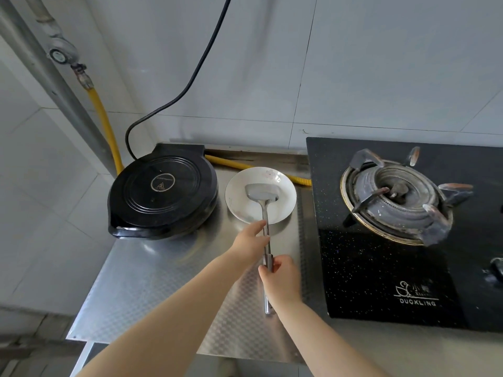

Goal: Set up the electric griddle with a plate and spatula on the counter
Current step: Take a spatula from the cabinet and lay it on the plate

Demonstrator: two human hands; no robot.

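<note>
One head-worn wide-angle view looks forward and steeply down, close over the steel counter (152,281) against the tiled wall (353,63).

Both forearms and hands (251,244) bare, no sleeves visible.

- Gas stove (381,268): black glass top, right side of counter, "DUCKLING" printed at front.
- Burner (396,198): round, with metal pan supports.
- Yellow hose (106,123): runs down the tiled wall.
- Valve (61,51): upper left.
</note>
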